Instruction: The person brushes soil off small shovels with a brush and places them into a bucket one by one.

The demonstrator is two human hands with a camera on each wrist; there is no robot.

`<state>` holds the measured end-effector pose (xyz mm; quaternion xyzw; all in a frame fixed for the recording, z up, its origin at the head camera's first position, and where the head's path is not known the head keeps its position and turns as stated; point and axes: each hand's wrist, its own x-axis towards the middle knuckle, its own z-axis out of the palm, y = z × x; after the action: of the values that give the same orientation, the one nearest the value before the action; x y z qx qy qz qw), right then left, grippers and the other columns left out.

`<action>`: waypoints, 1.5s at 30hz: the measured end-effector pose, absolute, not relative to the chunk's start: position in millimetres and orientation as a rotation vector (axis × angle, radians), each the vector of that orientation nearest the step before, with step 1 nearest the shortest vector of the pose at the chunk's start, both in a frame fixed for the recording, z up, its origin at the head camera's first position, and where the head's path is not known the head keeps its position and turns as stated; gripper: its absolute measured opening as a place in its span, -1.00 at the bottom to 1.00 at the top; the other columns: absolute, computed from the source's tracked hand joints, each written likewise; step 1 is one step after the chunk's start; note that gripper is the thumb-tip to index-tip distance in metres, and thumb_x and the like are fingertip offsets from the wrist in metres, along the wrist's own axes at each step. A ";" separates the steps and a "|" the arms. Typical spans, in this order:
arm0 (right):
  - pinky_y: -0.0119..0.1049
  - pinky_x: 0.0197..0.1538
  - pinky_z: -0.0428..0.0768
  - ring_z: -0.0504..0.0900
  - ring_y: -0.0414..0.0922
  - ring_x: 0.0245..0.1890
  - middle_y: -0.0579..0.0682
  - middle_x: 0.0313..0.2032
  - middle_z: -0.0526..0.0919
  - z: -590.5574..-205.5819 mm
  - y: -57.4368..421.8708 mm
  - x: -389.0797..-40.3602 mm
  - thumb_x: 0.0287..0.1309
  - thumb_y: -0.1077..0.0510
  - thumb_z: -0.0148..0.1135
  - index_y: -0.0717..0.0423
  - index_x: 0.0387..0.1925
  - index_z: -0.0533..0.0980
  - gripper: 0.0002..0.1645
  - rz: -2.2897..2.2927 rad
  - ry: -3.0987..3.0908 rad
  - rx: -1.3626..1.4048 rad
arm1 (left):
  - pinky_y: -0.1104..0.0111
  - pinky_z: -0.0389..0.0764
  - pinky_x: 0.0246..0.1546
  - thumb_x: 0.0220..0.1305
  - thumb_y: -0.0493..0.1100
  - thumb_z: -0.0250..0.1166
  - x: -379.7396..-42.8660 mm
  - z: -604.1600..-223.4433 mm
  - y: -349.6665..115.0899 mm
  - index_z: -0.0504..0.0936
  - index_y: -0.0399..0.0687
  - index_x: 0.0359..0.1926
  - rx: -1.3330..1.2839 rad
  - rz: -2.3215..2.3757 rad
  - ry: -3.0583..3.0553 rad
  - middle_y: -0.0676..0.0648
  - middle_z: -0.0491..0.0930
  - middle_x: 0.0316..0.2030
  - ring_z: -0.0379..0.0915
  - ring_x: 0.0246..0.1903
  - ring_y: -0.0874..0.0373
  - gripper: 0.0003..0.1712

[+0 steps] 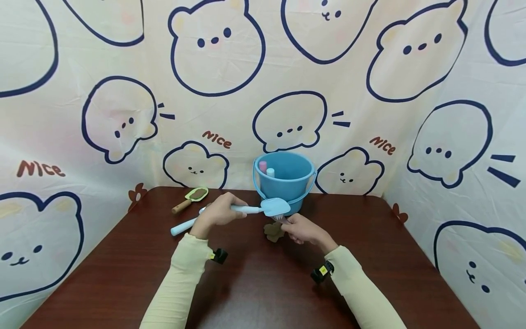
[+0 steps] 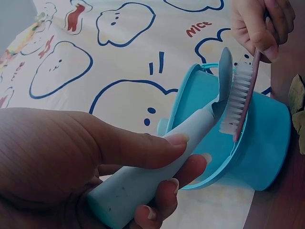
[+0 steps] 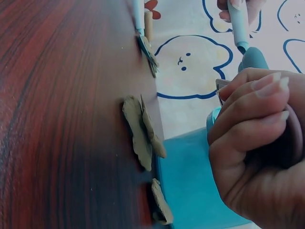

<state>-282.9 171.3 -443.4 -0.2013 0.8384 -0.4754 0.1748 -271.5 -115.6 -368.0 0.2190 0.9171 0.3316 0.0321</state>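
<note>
My left hand (image 1: 221, 210) grips the handle of a small light blue shovel (image 1: 275, 207), its blade pointing right in front of the bucket. In the left wrist view the thumb lies along the handle and the fingers curl beneath it. My right hand (image 1: 303, 229) holds a brush (image 2: 245, 98) with white bristles and a dull pink back. Its bristles are against or very close to the shovel's blade; I cannot tell which. Behind them stands a blue bucket (image 1: 287, 167). Brown, clay-like pieces (image 1: 273, 232) lie on the table below the brush.
A pink handle end (image 1: 263, 166) and a pale blue one (image 1: 270, 172) stick up inside the bucket. To the left lie another light blue handle (image 1: 183, 226) and a green-rimmed tool with a wooden handle (image 1: 181, 206). A printed cloth (image 1: 242, 114) surrounds the dark table (image 1: 263, 292).
</note>
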 end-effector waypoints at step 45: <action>-0.44 -0.65 0.35 0.29 -0.27 -0.78 -0.13 -0.73 0.32 -454.7 153.0 -277.8 0.45 0.15 0.05 0.14 -0.55 0.41 -0.63 -1.443 2.095 -0.631 | 0.14 0.58 -0.09 0.29 -0.26 0.41 -269.1 -370.1 -112.0 0.80 -0.17 -0.07 0.645 0.984 2.875 -0.07 0.75 -0.21 0.54 -0.25 0.08 -0.80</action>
<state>-277.8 153.0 -454.7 -0.2327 0.7723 -0.5321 0.2575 -269.1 -112.0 -370.1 0.2076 0.9253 0.3168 0.0176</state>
